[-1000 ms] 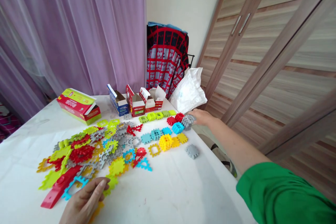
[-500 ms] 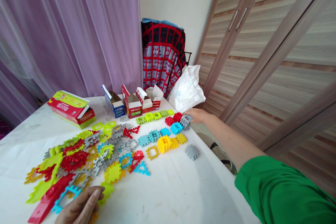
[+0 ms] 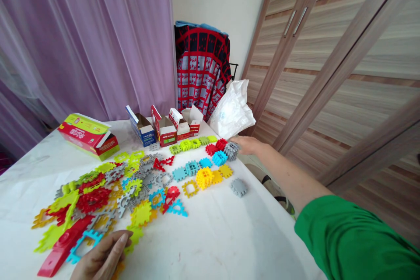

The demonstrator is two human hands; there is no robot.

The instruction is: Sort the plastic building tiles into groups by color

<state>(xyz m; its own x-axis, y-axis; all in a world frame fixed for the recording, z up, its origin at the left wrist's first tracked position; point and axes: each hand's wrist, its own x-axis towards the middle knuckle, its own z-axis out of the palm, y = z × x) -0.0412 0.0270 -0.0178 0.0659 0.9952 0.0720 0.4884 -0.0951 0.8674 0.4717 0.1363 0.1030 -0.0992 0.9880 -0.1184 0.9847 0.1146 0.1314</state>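
My right hand (image 3: 245,143) reaches to the far right edge of the table and grips a grey notched plastic cube (image 3: 231,151); the cube hides part of the fingers. Red notched pieces (image 3: 220,145) and a blue cube (image 3: 219,158) lie close beside it. At the bottom left, my left hand (image 3: 106,253) rests low over the table, its fingers curled together. Whether it pinches anything is hidden. It is nearest to a yellow-green notched piece (image 3: 135,237) and a blue square frame (image 3: 84,244).
A pile of mixed notched pieces (image 3: 93,201) covers the table's left side. Rows of yellow (image 3: 216,176), teal (image 3: 192,168) and lime pieces (image 3: 185,145) lie to the right. Behind stand small open boxes (image 3: 168,138), a larger box (image 3: 90,136) and a white bag (image 3: 231,111).
The view has shifted very slightly. Both hands stay almost in place, the right one still at the grey cube.
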